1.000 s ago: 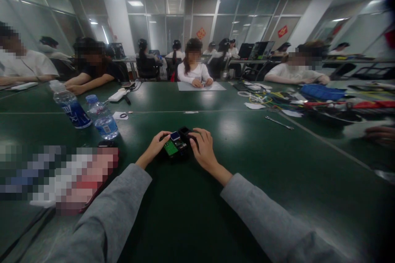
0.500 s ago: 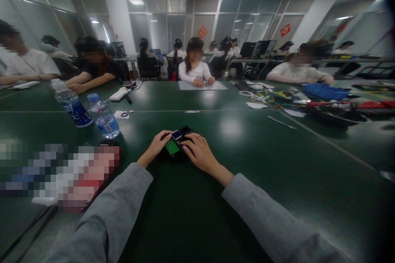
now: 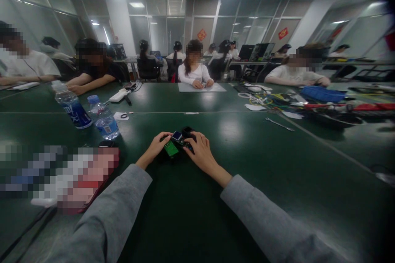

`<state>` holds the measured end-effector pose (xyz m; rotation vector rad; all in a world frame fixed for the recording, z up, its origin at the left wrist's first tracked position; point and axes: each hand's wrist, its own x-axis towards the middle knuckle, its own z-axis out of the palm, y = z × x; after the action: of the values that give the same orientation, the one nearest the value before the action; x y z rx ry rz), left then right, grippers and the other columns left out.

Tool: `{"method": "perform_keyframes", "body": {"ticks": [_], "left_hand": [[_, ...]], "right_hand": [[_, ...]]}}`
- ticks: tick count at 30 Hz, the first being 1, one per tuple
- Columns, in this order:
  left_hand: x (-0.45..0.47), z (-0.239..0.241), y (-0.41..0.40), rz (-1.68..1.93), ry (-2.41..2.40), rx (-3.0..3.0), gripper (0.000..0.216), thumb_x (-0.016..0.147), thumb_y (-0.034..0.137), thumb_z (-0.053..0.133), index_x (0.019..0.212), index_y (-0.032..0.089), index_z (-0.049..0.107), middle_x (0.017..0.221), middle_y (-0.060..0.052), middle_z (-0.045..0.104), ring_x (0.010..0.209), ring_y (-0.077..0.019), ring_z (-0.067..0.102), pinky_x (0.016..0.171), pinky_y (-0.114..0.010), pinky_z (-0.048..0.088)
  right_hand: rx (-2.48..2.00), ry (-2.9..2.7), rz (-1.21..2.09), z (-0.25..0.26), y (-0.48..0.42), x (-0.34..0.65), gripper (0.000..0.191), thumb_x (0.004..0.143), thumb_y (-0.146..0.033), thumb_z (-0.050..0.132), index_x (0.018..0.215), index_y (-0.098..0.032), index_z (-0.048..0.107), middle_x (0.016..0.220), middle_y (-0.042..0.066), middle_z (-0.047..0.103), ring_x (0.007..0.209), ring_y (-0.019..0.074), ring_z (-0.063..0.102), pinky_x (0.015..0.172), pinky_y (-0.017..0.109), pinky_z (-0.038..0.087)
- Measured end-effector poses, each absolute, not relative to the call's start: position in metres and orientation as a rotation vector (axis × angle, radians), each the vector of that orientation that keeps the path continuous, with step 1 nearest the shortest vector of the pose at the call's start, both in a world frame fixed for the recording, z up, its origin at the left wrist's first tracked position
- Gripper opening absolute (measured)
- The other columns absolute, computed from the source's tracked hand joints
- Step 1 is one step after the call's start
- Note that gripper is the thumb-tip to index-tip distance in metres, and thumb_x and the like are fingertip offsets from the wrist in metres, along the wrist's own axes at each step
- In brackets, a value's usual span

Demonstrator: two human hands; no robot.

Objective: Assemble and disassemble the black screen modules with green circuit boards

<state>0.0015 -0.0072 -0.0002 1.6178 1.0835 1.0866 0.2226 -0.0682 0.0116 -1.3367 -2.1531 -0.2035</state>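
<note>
A small black device (image 3: 178,141) with a green circuit board and a little blue-white screen rests on the dark green table (image 3: 197,197) straight ahead of me. My left hand (image 3: 156,146) curls around its left side. My right hand (image 3: 201,154) covers its right side, fingers bent onto the top of it. Both arms wear grey sleeves. The underside of the device and my right fingertips are hidden.
Two water bottles (image 3: 105,118) stand at the left, beside a blurred packet (image 3: 61,176). A metal wrench (image 3: 279,123) lies to the right, with cables, a blue case (image 3: 322,93) and tools beyond it. Several people sit along the far side and left of the table.
My right hand has slid left over the device and closed its fingers onto the top. The left hand has stayed at the device's left side.
</note>
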Motion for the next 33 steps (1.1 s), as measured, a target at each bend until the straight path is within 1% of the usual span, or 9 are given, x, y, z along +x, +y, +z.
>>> {"method": "perform_keyframes", "body": {"ticks": [5, 10, 17, 21, 25, 28, 31, 33], "left_hand": [[0.0, -0.001, -0.007, 1.068, 1.097, 1.606, 0.034, 0.085, 0.045, 0.056, 0.105, 0.019, 0.066, 0.111, -0.008, 0.065, 0.105, -0.0235, 0.058, 0.093, -0.038, 0.044], [0.001, -0.002, -0.006, 1.098, 1.058, 1.504, 0.034, 0.083, 0.044, 0.06, 0.104, 0.018, 0.065, 0.107, -0.008, 0.067, 0.103, -0.0229, 0.06, 0.092, -0.038, 0.045], [-0.001, -0.001, -0.006, 1.166, 0.992, 1.312, 0.037, 0.079, 0.041, 0.067, 0.108, 0.018, 0.063, 0.11, -0.01, 0.068, 0.102, -0.0214, 0.062, 0.092, -0.038, 0.045], [-0.001, -0.001, -0.005, 1.202, 0.989, 1.188, 0.037, 0.077, 0.037, 0.069, 0.107, 0.017, 0.063, 0.108, -0.01, 0.068, 0.098, -0.0194, 0.063, 0.089, -0.036, 0.047], [-0.003, -0.005, -0.002, 1.262, 1.035, 1.094, 0.034, 0.078, 0.037, 0.067, 0.106, 0.018, 0.063, 0.107, -0.007, 0.067, 0.092, -0.0175, 0.063, 0.083, -0.032, 0.049], [-0.005, -0.009, 0.002, 1.304, 1.058, 1.044, 0.033, 0.079, 0.038, 0.064, 0.106, 0.019, 0.062, 0.106, -0.006, 0.066, 0.088, -0.0168, 0.062, 0.078, -0.03, 0.05], [-0.008, -0.013, 0.005, 1.323, 1.031, 1.003, 0.034, 0.079, 0.039, 0.062, 0.106, 0.02, 0.061, 0.103, -0.004, 0.066, 0.086, -0.0167, 0.062, 0.076, -0.03, 0.05], [-0.008, -0.015, 0.005, 1.33, 1.025, 1.009, 0.032, 0.079, 0.038, 0.06, 0.106, 0.02, 0.061, 0.101, -0.004, 0.065, 0.087, -0.0169, 0.062, 0.076, -0.03, 0.05]], "right_hand": [[-1.354, -2.128, -0.218, 0.01, -0.066, 0.223, 0.022, 0.089, -0.031, 0.058, 0.109, -0.022, 0.056, 0.128, 0.012, 0.044, 0.126, 0.0297, 0.037, 0.098, 0.048, 0.037], [-1.366, -2.111, -0.228, 0.011, -0.066, 0.223, 0.019, 0.09, -0.032, 0.056, 0.107, -0.022, 0.056, 0.126, 0.011, 0.044, 0.125, 0.0298, 0.037, 0.097, 0.048, 0.037], [-1.413, -2.041, -0.247, 0.011, -0.067, 0.222, 0.019, 0.093, -0.027, 0.046, 0.108, -0.019, 0.055, 0.125, 0.014, 0.045, 0.123, 0.0311, 0.038, 0.097, 0.049, 0.036], [-1.348, -1.969, -0.19, 0.017, -0.072, 0.222, 0.025, 0.097, -0.029, 0.04, 0.115, -0.02, 0.053, 0.126, 0.013, 0.047, 0.121, 0.0282, 0.041, 0.098, 0.047, 0.038], [-1.092, -1.978, -0.049, 0.023, -0.084, 0.214, 0.029, 0.099, -0.034, 0.037, 0.121, -0.02, 0.049, 0.123, 0.01, 0.053, 0.12, 0.0234, 0.046, 0.101, 0.043, 0.04], [-1.02, -1.999, 0.063, 0.024, -0.093, 0.204, 0.041, 0.098, -0.04, 0.04, 0.134, -0.02, 0.039, 0.131, 0.011, 0.05, 0.127, 0.0235, 0.044, 0.107, 0.044, 0.039], [-1.063, -2.043, 0.151, 0.021, -0.096, 0.195, 0.064, 0.094, -0.049, 0.047, 0.146, -0.02, 0.025, 0.142, 0.014, 0.039, 0.134, 0.0263, 0.037, 0.111, 0.047, 0.036], [-1.08, -2.057, 0.204, 0.019, -0.095, 0.193, 0.073, 0.092, -0.051, 0.05, 0.149, -0.021, 0.016, 0.146, 0.015, 0.035, 0.134, 0.027, 0.037, 0.11, 0.047, 0.038]]}}
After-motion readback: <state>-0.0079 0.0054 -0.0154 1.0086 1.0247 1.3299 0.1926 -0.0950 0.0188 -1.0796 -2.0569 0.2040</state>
